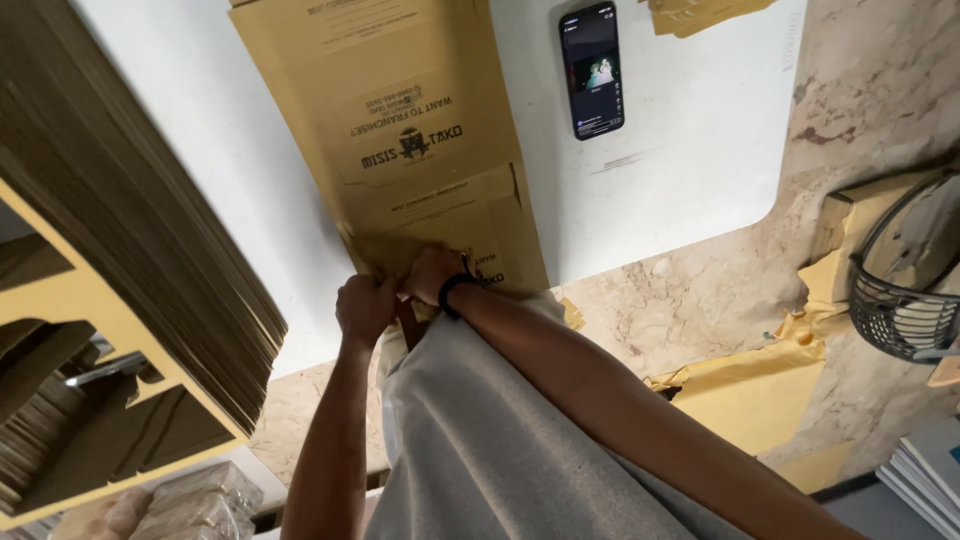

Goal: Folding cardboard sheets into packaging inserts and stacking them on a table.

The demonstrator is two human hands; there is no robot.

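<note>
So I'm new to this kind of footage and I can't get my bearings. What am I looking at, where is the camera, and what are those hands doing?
There is no machine here: a person wears a camera on the head, and it looks straight down past their grey shirt at their own two bare hands. The left hand and the right hand, which has a dark band at the wrist, both press on the near edge of a flat brown cardboard sheet with dark printing. The fingers are hidden, so the grip cannot be judged. The sheet lies on a white table, where a phone with a lit screen also rests. At the left stands a thick stack of cardboard sheets. At the right is a wire basket over a marble-patterned floor.
</note>
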